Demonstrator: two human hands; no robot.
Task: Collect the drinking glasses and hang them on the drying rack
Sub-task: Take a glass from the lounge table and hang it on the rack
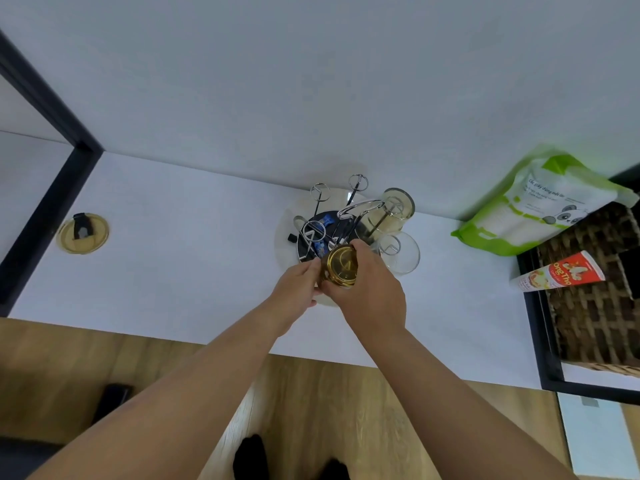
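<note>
A chrome drying rack with looped prongs stands on a round base against the wall on the white counter. An amber glass hangs upside down on a back-right prong, and a clear glass hangs on the right prong. Both my hands hold a third, amber glass upside down at the rack's front. My right hand wraps its right side. My left hand touches its left side with the fingertips. Two back prongs and a left one are bare.
A yellow lid with a black tab lies at the counter's left. At right, a green-and-white pouch leans on a wicker basket holding a red tube. Black frame posts flank the counter; the wooden floor is below.
</note>
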